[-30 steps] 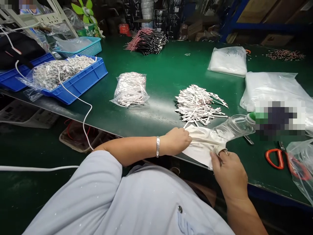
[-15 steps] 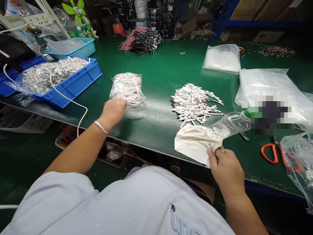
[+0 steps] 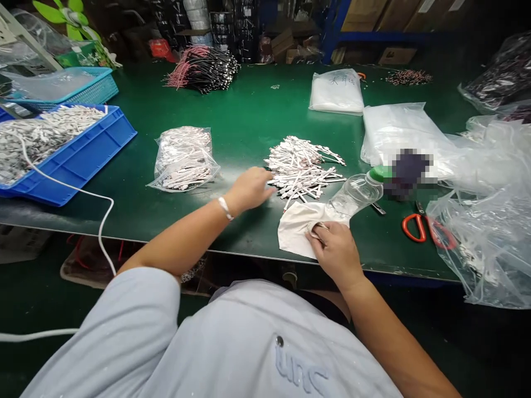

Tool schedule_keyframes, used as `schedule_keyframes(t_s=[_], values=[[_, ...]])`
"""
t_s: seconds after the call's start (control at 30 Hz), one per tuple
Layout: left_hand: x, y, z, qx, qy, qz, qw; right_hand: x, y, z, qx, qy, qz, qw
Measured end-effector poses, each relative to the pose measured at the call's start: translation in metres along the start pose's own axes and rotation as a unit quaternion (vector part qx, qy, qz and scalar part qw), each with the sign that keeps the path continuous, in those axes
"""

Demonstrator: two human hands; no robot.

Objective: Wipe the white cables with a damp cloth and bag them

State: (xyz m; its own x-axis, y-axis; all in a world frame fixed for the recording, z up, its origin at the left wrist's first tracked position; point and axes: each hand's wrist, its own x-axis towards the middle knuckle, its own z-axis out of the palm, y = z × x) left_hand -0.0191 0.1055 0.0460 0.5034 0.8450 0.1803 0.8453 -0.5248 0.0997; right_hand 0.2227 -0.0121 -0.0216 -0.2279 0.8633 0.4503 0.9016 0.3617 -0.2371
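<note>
My left hand reaches to the near left edge of a loose pile of short white cable pieces, thumb and fingers apart. Nothing shows in its grasp. With its fingers closed, my right hand grips a folded part of a cream-white cloth at the table's front edge. Whether anything lies inside that fold I cannot tell. Right behind the cloth, a clear plastic bottle with a green cap lies on its side. To the left rests a clear bag full of similar white pieces.
A blue crate heaped with white pieces stands at left, a white cord draped over it. Orange-handled scissors and clear plastic bags lie at right. Farther back are a black-and-red wire bundle and stacked plastic bags.
My left hand has left the bag of white pieces and moved right to the loose pile. The right hand still holds the cloth. The whole view has shifted to the right.
</note>
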Motion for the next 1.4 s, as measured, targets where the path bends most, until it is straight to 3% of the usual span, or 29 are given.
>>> schedule_keyframes(t_s=[0.13, 0.33, 0.6, 0.77, 1.0, 1.13, 1.4], values=[[0.05, 0.04, 0.02, 0.027, -0.046, -0.019, 0.998, -0.001, 0.006, 0.008, 0.03, 0.006, -0.001, 1.0], [0.082, 0.039, 0.024, 0.047, -0.094, -0.012, 0.994, -0.002, 0.004, 0.004, 0.058, -0.005, 0.027, 0.998], [0.07, 0.016, 0.013, 0.041, -0.09, 0.007, 0.995, -0.001, 0.003, 0.002, 0.064, -0.011, 0.028, 0.997], [0.056, 0.002, 0.011, -0.02, -0.076, -0.018, 0.997, -0.001, 0.0, 0.0, 0.062, -0.013, 0.038, 0.997], [0.057, -0.019, 0.021, -0.024, -0.056, -0.047, 0.997, -0.001, 0.003, 0.003, 0.059, -0.001, 0.029, 0.998], [0.057, -0.02, 0.024, -0.019, -0.055, -0.034, 0.998, -0.002, 0.006, 0.004, 0.06, -0.001, 0.023, 0.998], [0.045, -0.006, 0.013, 0.056, -0.031, 0.011, 0.998, -0.003, 0.004, 0.003, 0.062, -0.005, 0.034, 0.997]])
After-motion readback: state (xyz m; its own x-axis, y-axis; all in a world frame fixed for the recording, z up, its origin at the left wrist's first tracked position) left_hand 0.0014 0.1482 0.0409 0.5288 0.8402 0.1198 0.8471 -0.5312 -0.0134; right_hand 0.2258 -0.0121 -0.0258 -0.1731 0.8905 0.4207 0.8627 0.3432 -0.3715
